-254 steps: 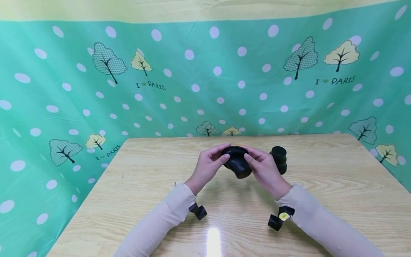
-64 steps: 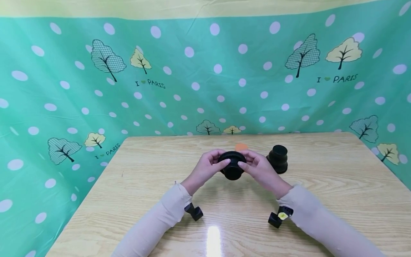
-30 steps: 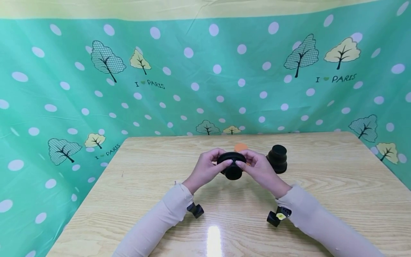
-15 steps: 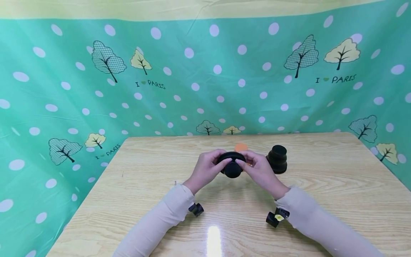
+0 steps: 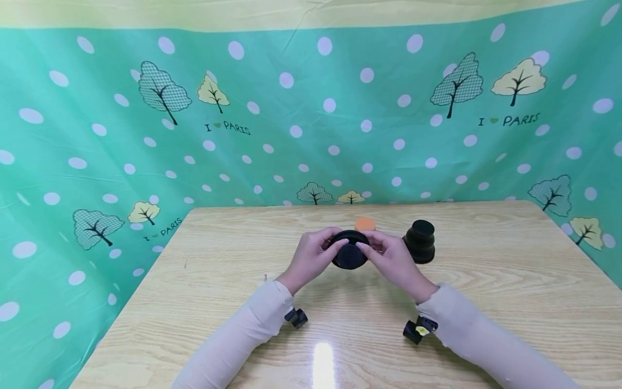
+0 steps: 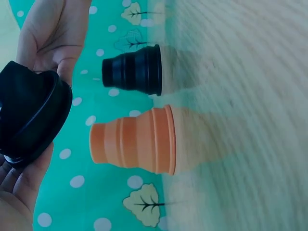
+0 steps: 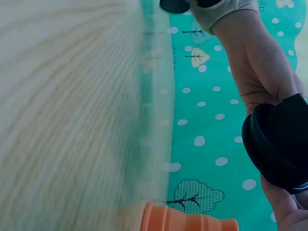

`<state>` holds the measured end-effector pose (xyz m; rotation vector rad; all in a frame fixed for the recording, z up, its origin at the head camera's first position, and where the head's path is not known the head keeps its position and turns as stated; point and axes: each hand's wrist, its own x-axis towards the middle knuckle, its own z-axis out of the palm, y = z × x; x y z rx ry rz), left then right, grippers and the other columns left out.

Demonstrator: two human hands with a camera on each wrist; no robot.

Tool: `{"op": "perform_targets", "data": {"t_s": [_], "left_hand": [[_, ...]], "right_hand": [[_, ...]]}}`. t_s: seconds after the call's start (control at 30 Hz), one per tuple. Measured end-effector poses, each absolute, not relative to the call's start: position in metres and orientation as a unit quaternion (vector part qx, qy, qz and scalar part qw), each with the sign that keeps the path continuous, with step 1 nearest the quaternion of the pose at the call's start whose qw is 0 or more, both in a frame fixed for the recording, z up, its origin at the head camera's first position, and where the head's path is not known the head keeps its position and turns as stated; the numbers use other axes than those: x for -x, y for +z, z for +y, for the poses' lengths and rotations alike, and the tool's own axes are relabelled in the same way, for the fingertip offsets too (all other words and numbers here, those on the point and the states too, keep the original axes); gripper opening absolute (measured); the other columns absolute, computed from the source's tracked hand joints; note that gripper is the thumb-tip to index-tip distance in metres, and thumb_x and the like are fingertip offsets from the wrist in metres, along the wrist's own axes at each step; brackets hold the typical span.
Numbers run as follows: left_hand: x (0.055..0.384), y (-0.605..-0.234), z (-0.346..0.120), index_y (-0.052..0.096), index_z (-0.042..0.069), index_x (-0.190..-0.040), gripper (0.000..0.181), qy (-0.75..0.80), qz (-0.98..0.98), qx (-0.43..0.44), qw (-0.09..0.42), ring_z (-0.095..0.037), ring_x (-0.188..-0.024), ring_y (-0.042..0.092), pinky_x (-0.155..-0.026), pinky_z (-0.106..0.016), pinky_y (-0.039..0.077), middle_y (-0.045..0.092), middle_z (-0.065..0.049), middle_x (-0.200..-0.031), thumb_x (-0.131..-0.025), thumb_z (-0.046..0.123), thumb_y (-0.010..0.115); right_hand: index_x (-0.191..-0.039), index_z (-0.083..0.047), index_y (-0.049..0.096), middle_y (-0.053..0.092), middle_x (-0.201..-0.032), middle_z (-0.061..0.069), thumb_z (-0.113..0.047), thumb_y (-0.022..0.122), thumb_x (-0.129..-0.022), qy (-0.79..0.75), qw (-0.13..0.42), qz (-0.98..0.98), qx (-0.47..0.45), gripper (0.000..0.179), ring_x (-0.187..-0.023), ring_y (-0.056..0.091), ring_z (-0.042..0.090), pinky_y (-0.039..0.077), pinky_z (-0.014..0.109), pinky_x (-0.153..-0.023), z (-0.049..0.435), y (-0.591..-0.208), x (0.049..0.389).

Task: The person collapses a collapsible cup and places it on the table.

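In the head view both hands hold a black collapsible cup (image 5: 352,256) above the middle of the table. My left hand (image 5: 311,258) grips its left rim, with the thumb on the front. On the other side my right hand (image 5: 394,263) pinches the rim, its thumb also on the front. The cup's small end faces me and stands out only a little from the wide rim. Both wrist views show this cup from the side, partly folded: the left wrist view has the cup (image 6: 29,113) at its left edge, the right wrist view has the cup (image 7: 279,144) at its right.
Behind the hands an orange collapsible cup (image 5: 365,222) stands wide end down, mostly hidden in the head view but whole in the left wrist view. Another black collapsible cup (image 5: 420,242) stands wide end down to its right. A patterned green cloth (image 5: 272,108) hangs behind the wooden table (image 5: 218,248).
The held cup's small end, long and pointing down to the right 8.5 seconds ago, now faces me and sits closer to the rim. The orange cup has come more into view. Both hands keep their hold.
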<state>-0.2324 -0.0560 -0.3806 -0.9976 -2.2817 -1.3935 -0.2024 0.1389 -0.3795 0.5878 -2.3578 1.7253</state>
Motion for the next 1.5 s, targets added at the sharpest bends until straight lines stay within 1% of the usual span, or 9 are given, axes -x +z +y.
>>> {"op": "perform_targets", "data": {"t_s": [0.23,0.37,0.43,0.6,0.87,1.07,1.2,1.37,1.5], "left_hand": [[0.226,-0.366,-0.056,0.061,0.0,-0.119,0.029,-0.6,-0.753,0.269,-0.014,-0.013,-0.086,0.064,-0.076,-0.026,0.054,0.066,-0.017,-0.106,-0.098,0.019,0.052],[0.229,-0.368,-0.058,0.052,0.005,-0.133,0.038,-0.668,-0.693,0.256,-0.094,-0.015,-0.102,0.061,-0.088,-0.029,0.051,0.059,-0.017,-0.121,-0.098,0.02,0.053],[0.229,-0.368,-0.058,0.047,0.008,-0.138,0.044,-0.68,-0.675,0.266,-0.108,-0.018,-0.107,0.06,-0.091,-0.029,0.049,0.056,-0.017,-0.126,-0.096,0.019,0.056],[0.228,-0.37,-0.054,0.042,0.006,-0.141,0.048,-0.676,-0.668,0.302,-0.073,-0.023,-0.11,0.058,-0.09,-0.026,0.049,0.053,-0.019,-0.131,-0.095,0.014,0.055],[0.229,-0.371,-0.047,0.047,-0.001,-0.136,0.04,-0.651,-0.698,0.297,-0.001,-0.027,-0.113,0.057,-0.091,-0.026,0.049,0.054,-0.018,-0.131,-0.098,0.009,0.049],[0.233,-0.372,-0.05,0.049,-0.001,-0.133,0.037,-0.644,-0.72,0.258,-0.022,-0.027,-0.11,0.06,-0.089,-0.027,0.051,0.058,-0.018,-0.127,-0.098,0.01,0.05],[0.235,-0.374,-0.052,0.052,-0.003,-0.127,0.033,-0.649,-0.724,0.229,-0.046,-0.026,-0.111,0.059,-0.089,-0.027,0.05,0.06,-0.02,-0.122,-0.095,0.007,0.054],[0.235,-0.374,-0.052,0.06,-0.002,-0.122,0.03,-0.63,-0.735,0.246,-0.043,-0.022,-0.108,0.061,-0.089,-0.027,0.051,0.063,-0.015,-0.12,-0.093,0.007,0.058],[0.234,-0.375,-0.052,0.061,-0.001,-0.122,0.031,-0.61,-0.744,0.272,-0.039,-0.02,-0.104,0.063,-0.085,-0.025,0.052,0.063,-0.014,-0.119,-0.092,0.007,0.06]], "right_hand": [[-0.112,0.003,0.064,0.07,-0.096,0.015,-0.006,0.059,-0.093,0.544,0.146,-0.798,-0.216,0.022,-0.079,0.066,0.007,0.055,0.024,-0.065,0.139,-0.377,0.204],[-0.114,0.005,0.063,0.069,-0.099,0.02,-0.006,0.057,-0.094,0.572,0.152,-0.784,-0.188,0.024,-0.076,0.065,0.003,0.054,0.022,-0.061,0.142,-0.375,0.207],[-0.115,0.005,0.063,0.069,-0.099,0.021,-0.008,0.057,-0.094,0.584,0.151,-0.778,-0.174,0.025,-0.076,0.064,0.002,0.053,0.02,-0.062,0.143,-0.374,0.207],[-0.115,0.008,0.062,0.068,-0.099,0.025,-0.007,0.057,-0.094,0.608,0.148,-0.762,-0.168,0.026,-0.076,0.064,0.001,0.053,0.018,-0.065,0.143,-0.374,0.207],[-0.118,0.011,0.059,0.065,-0.103,0.029,-0.006,0.055,-0.095,0.635,0.138,-0.74,-0.172,0.029,-0.08,0.065,0.001,0.055,0.019,-0.067,0.142,-0.378,0.207],[-0.119,0.007,0.057,0.067,-0.106,0.019,-0.016,0.056,-0.096,0.651,0.05,-0.741,-0.16,0.033,-0.088,0.065,0.006,0.055,0.026,-0.075,0.148,-0.379,0.208],[-0.117,0.007,0.056,0.067,-0.103,0.014,-0.015,0.056,-0.096,0.658,-0.011,-0.738,-0.148,0.031,-0.088,0.065,0.008,0.055,0.031,-0.079,0.153,-0.382,0.21],[-0.119,0.01,0.055,0.064,-0.109,0.023,-0.007,0.055,-0.093,0.652,-0.012,-0.739,-0.169,0.03,-0.09,0.065,0.009,0.053,0.024,-0.079,0.152,-0.381,0.209],[-0.117,0.006,0.058,0.063,-0.113,0.021,-0.013,0.062,-0.091,0.629,-0.008,-0.757,-0.177,0.032,-0.095,0.065,0.012,0.053,0.022,-0.079,0.149,-0.378,0.209]]}}
